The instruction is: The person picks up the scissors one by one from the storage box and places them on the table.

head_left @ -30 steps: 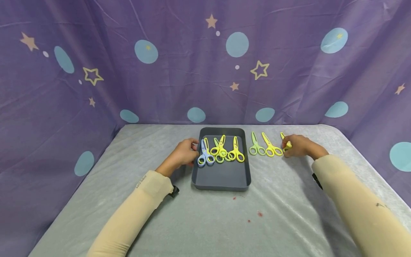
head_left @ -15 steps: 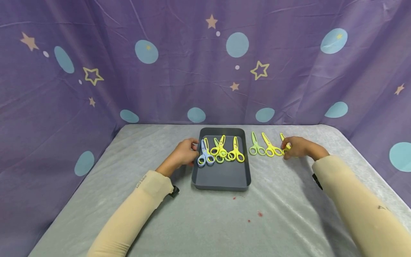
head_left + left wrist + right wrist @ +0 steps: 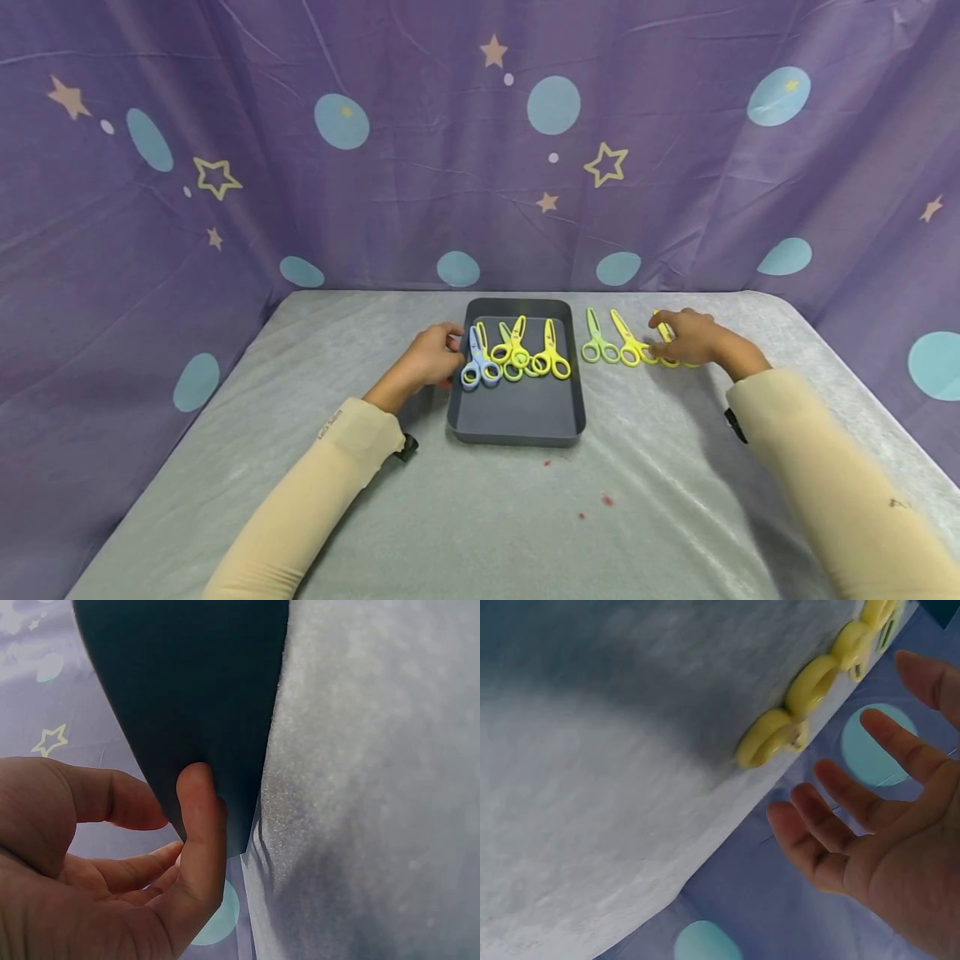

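Note:
My left hand (image 3: pixel 433 357) is at the left side of a dark grey tray (image 3: pixel 517 421). In the left wrist view, the thumb and fingers pinch the tray's wall (image 3: pixel 187 682). Inside the tray lie blue scissors (image 3: pixel 480 367), green scissors (image 3: pixel 513 372) and several yellow scissors (image 3: pixel 551 362). My right hand (image 3: pixel 693 335) hovers over the rightmost yellow scissors (image 3: pixel 663 329), partly covering them. The right wrist view shows its fingers spread and apart from the scissors' handle loops (image 3: pixel 765 741).
Right of the tray, green scissors (image 3: pixel 600 346) and another yellow pair (image 3: pixel 632 346) lie in a row. A grey cloth covers the table (image 3: pixel 487 517), with small red spots toward the front. A purple patterned curtain (image 3: pixel 420 208) stands behind.
My right hand has loosened from the rightmost yellow scissors and its fingers have lifted and straightened. Those scissors' loops now show on the table. The left hand and tray have stayed still.

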Demonstrator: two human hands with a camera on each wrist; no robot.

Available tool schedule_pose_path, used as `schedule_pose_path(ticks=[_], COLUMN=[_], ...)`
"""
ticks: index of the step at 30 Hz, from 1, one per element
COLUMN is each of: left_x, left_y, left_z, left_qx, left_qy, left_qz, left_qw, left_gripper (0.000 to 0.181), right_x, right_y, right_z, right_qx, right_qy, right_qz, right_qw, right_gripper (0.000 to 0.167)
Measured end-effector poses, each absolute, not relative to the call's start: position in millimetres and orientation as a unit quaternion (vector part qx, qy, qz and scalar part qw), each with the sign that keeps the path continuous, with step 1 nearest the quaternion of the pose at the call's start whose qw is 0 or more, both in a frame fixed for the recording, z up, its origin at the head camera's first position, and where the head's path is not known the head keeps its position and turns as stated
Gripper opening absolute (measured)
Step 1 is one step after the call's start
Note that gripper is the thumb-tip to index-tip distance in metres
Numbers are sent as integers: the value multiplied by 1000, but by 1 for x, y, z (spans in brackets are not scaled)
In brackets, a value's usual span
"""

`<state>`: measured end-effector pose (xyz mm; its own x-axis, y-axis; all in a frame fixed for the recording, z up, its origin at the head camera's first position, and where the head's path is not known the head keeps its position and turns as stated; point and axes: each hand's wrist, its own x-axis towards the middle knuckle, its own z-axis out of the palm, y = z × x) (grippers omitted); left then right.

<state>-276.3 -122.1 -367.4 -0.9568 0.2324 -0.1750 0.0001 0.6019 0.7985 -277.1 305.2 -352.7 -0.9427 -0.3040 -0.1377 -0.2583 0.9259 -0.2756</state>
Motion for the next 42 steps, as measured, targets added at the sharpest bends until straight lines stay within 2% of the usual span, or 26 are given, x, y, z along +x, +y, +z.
schedule_pose_path(ticks=[9, 19, 42], left_x=[-276, -277, -278], left_y=[-122, -124, -124], left_z=[-368, -369, -369], left_qx=[66, 69, 74], left_qy=[883, 885, 882], left_qz=[446, 443, 447], left_qw=[130, 128, 126], left_gripper=[56, 55, 56], right_x=[-268, -261, -258], right_y=[269, 223, 125], right_z=[-345, -337, -324], right_qx=[-141, -183, -246], right_qy=[979, 975, 966], right_qz=[-135, -123, -81], right_qw=[59, 8, 28], right_gripper=[63, 61, 65])
